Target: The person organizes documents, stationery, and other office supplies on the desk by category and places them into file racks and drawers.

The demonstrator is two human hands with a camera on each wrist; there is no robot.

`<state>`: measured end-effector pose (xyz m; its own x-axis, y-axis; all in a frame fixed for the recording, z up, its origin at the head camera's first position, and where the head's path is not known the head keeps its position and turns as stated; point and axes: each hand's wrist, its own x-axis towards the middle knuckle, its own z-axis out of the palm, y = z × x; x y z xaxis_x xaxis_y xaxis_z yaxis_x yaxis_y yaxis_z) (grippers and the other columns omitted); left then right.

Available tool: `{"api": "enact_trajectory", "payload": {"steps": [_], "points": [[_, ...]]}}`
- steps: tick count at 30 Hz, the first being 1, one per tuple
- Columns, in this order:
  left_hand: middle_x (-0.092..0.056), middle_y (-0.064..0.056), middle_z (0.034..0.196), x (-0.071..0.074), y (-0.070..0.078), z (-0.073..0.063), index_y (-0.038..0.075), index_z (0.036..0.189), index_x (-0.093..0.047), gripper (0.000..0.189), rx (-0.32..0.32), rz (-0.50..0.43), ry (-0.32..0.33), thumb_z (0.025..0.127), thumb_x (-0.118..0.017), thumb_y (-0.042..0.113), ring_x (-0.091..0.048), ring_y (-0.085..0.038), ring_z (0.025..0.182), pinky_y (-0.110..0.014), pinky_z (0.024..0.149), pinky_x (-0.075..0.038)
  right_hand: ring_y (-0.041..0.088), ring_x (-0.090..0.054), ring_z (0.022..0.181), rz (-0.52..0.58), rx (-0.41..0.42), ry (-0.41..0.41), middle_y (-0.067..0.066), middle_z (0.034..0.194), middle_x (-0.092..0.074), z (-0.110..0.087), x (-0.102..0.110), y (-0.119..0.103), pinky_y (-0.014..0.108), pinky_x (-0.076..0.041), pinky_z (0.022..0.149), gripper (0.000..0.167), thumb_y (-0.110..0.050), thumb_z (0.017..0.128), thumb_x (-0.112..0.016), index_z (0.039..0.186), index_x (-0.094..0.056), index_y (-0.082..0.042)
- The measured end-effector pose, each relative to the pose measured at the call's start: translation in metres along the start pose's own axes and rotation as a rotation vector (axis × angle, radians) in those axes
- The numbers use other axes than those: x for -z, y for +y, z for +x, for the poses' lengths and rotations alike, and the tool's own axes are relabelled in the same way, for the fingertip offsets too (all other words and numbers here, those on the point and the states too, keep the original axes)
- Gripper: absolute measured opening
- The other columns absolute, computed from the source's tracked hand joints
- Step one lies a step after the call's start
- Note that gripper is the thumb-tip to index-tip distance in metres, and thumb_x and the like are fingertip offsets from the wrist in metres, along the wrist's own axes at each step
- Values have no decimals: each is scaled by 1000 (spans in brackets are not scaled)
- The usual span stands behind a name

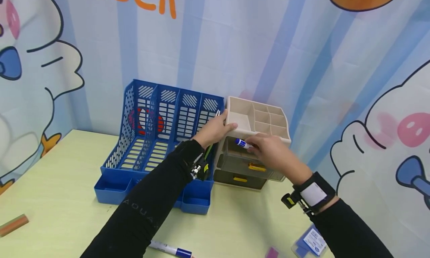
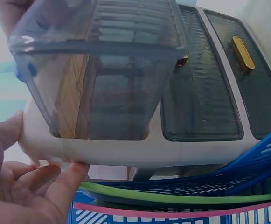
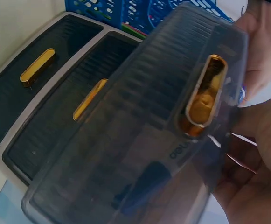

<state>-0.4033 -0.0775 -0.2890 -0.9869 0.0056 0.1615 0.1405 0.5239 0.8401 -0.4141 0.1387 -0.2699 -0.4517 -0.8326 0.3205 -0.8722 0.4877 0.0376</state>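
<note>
My right hand [image 1: 272, 151] pinches a white marker with a blue cap [image 1: 240, 142]. It holds the marker above the pulled-out top drawer [image 1: 235, 161] of a beige drawer organizer [image 1: 240, 121]. Through the drawer's smoky clear front [image 3: 126, 116], the right wrist view shows the marker's blue end and lettering. My left hand [image 1: 215, 131] grips the organizer's upper left edge, thumb on top and fingers against the side [image 2: 102, 151]. The lower drawers [image 2: 200, 79] are closed, each with a yellow handle [image 2: 242, 55].
A blue file rack [image 1: 158, 138] stands left of the organizer, with green and pink edges [image 2: 182, 199] inside it. Another marker [image 1: 171, 249] lies at the front. Nearby are a pink block [image 1: 272, 252], a blue labelled box [image 1: 310, 243] and an orange-green block [image 1: 14, 225].
</note>
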Motion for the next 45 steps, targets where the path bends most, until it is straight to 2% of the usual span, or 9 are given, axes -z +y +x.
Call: {"api": "enact_trajectory", "payload": {"steps": [7, 11, 20, 24, 28, 33, 40, 45], "points": [[-36, -15, 153, -1, -3, 3, 13, 159, -5, 76, 0, 2, -4, 102, -50, 40, -48, -27, 127, -45, 102, -42, 22, -68, 92, -4, 45, -74, 8, 102, -71, 10, -10, 4, 40, -55, 81, 18, -8, 93, -68, 109, -72, -3], [-36, -15, 153, -1, -3, 3, 14, 159, -5, 76, 6, 2, 0, 102, -50, 40, -47, -28, 128, -46, 102, -42, 22, -67, 91, 38, 61, -117, 6, 100, -71, 16, -11, 8, 40, -55, 81, 16, -6, 91, -69, 106, -74, -3], [-39, -15, 151, -1, -1, 5, 16, 159, -8, 75, 12, 10, 8, 102, -50, 39, -48, -29, 128, -49, 103, -41, 17, -67, 92, 173, -12, -312, 3, 100, -73, 27, -11, 11, 36, -55, 81, 16, -5, 92, -68, 106, -77, -7], [-41, -15, 150, -2, 0, 4, 15, 159, -9, 74, 12, 8, 13, 102, -50, 39, -49, -28, 126, -48, 103, -42, 16, -67, 91, 195, -35, -348, 3, 100, -73, 28, -12, 12, 34, -55, 80, 17, -4, 92, -67, 105, -77, -6], [-39, -15, 151, -1, 0, 5, 14, 159, -9, 75, 17, 20, 12, 102, -50, 39, -48, -28, 128, -48, 103, -42, 18, -67, 93, 202, -17, -333, 4, 100, -73, 27, -12, 12, 35, -55, 80, 16, -5, 92, -67, 105, -76, -6], [-33, -15, 155, 0, -1, 4, 14, 159, -7, 76, 19, 27, 1, 102, -50, 40, -44, -29, 132, -48, 104, -40, 19, -66, 93, 196, 5, -272, 4, 103, -72, 21, -8, 13, 38, -54, 80, 17, -12, 94, -67, 108, -75, -7], [-31, -14, 156, 0, -1, 4, 14, 159, -7, 76, 18, 18, 4, 102, -51, 40, -43, -28, 133, -47, 106, -38, 12, -62, 78, 189, -36, -143, 0, 96, -72, 13, 1, 16, 35, -51, 69, 19, -19, 95, -67, 107, -74, -7], [-33, -15, 155, 0, 0, 3, 13, 159, -7, 76, 11, 22, 9, 102, -51, 40, -45, -28, 131, -47, 105, -40, 18, -68, 82, 187, -53, -19, 6, 96, -73, 6, 9, 18, 38, -55, 71, 16, -16, 95, -67, 106, -75, -6]]}}
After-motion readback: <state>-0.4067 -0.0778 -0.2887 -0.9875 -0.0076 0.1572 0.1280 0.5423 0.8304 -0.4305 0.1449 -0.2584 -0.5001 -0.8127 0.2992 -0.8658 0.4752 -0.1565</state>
